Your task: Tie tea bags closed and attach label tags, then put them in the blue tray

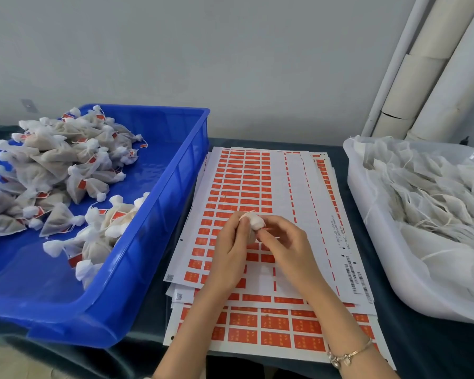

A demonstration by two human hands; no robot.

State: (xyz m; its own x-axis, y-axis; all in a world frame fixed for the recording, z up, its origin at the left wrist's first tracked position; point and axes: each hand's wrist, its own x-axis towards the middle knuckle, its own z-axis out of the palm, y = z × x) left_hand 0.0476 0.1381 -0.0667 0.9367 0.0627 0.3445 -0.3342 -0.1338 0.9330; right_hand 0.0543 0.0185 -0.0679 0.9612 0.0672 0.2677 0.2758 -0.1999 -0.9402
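Observation:
A small white mesh tea bag (255,222) is held above the label sheets, mostly hidden between both hands. My left hand (230,250) grips its body from the left. My right hand (282,244) pinches its bunched top from the right. Sheets of orange label stickers (244,187) lie stacked under the hands. The blue tray (159,203) stands at the left, holding a heap of tied tea bags with orange tags (52,170).
A clear plastic tub (378,242) of untied white tea bags with strings stands at the right. White pipes (422,72) run up the wall behind it. A dark cloth covers the table. My right wrist wears a bracelet (348,356).

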